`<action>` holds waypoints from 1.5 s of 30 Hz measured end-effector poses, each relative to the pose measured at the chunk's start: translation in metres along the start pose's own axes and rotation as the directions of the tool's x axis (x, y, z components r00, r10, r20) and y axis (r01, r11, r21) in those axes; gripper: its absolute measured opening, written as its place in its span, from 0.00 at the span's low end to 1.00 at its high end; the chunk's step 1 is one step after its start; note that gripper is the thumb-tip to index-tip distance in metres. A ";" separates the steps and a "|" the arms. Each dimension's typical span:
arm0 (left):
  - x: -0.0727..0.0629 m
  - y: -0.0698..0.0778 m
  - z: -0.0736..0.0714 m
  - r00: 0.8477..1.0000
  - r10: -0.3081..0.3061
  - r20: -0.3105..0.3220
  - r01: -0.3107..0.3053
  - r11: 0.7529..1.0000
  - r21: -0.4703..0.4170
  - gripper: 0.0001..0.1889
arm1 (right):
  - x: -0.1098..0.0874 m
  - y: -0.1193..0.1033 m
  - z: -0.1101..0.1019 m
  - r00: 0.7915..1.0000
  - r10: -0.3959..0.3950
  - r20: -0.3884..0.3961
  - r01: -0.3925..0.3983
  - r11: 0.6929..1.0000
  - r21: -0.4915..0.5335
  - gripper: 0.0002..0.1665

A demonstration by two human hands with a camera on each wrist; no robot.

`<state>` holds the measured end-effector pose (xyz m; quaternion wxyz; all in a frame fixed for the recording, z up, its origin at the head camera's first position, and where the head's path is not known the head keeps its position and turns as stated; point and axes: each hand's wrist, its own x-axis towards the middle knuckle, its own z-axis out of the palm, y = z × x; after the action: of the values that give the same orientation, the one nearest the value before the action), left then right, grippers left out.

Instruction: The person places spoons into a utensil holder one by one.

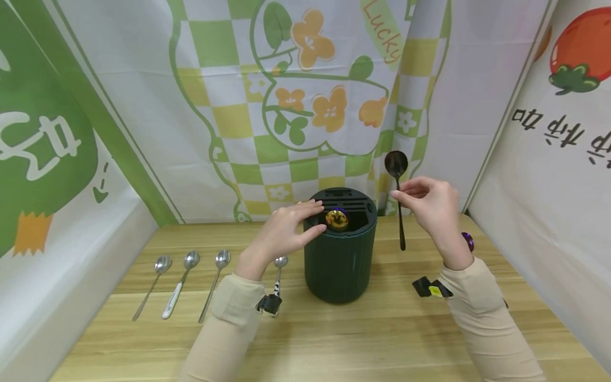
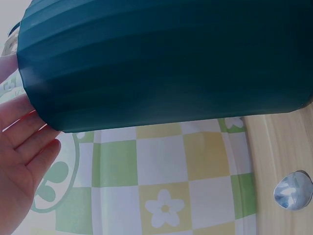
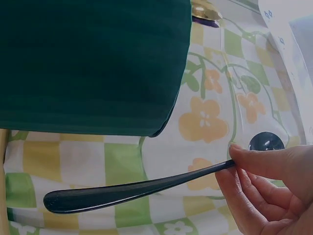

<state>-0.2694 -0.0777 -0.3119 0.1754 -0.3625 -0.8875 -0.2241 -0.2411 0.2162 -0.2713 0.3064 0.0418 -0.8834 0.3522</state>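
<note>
My right hand [image 1: 431, 204] pinches a black spoon [image 1: 401, 223] between thumb and fingertips, high on its handle just under the bowl. The spoon hangs upright, bowl up, to the right of a dark green ribbed utensil holder [image 1: 340, 270]. In the right wrist view, its handle [image 3: 132, 192] points left below the holder. My left hand [image 1: 288, 228] rests at the holder's left rim with fingers extended, as the left wrist view also shows. Out of the holder's larger opening sticks a gold spoon bowl [image 1: 337, 219] with a purple edge; the rest is hidden inside.
Several silver spoons lie left of the holder, including a white-handled spoon [image 1: 180, 286] and a patterned-handle spoon [image 1: 278, 276] partly behind my left wrist. A purple spoon bowl [image 1: 468, 241] shows behind my right wrist. A printed curtain [image 1: 210, 48] stands behind the wooden table [image 1: 334, 339].
</note>
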 end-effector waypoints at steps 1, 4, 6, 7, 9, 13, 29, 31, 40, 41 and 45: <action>0.000 0.000 0.000 1.000 0.000 0.000 0.000 1.000 0.000 0.26 | 0.000 -0.001 0.000 1.000 -0.003 -0.001 0.003 1.000 -0.004 0.17; 0.000 0.001 -0.001 1.000 -0.003 0.001 0.003 1.000 0.000 0.26 | 0.001 -0.005 0.000 1.000 -0.016 0.003 0.016 1.000 0.005 0.16; 0.000 0.001 -0.001 1.000 -0.007 0.002 0.007 1.000 -0.001 0.26 | 0.002 -0.007 0.000 1.000 -0.023 0.007 0.023 1.000 0.012 0.15; 0.000 0.001 -0.002 1.000 -0.008 0.003 0.008 1.000 -0.002 0.26 | 0.002 -0.008 0.000 1.000 -0.029 0.011 0.029 0.999 0.013 0.15; 0.000 0.001 -0.002 1.000 -0.009 0.003 0.009 1.000 -0.004 0.26 | 0.003 -0.011 0.000 0.999 -0.038 0.013 0.037 0.999 0.016 0.14; -0.001 0.001 -0.002 1.000 -0.007 0.003 0.007 1.000 -0.008 0.26 | 0.006 -0.016 0.000 0.998 -0.055 0.001 0.055 0.998 0.007 0.14; -0.001 0.002 -0.003 1.000 -0.011 0.012 0.011 1.000 -0.012 0.26 | 0.016 -0.036 0.001 0.992 -0.121 -0.035 0.122 0.992 0.017 0.12; -0.001 0.002 -0.003 1.000 -0.009 0.010 0.009 1.000 -0.012 0.26 | 0.017 -0.039 0.001 0.992 -0.122 -0.041 0.123 0.992 0.026 0.12; -0.001 0.001 -0.003 1.000 -0.018 0.017 0.018 1.000 -0.012 0.27 | 0.020 -0.049 0.001 0.990 -0.127 -0.067 0.131 0.989 0.064 0.13; -0.002 0.002 -0.004 1.000 -0.018 0.018 0.019 1.000 -0.014 0.27 | 0.020 -0.050 0.001 0.989 -0.131 -0.071 0.135 0.989 0.067 0.13; -0.002 0.002 -0.004 1.000 -0.021 0.021 0.021 1.000 -0.019 0.27 | 0.020 -0.056 0.001 0.986 -0.146 -0.084 0.154 0.984 0.088 0.13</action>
<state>-0.2660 -0.0796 -0.3089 0.1604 -0.3572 -0.8908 -0.2306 -0.2415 0.1762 -0.2268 0.3636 0.1091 -0.8477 0.3707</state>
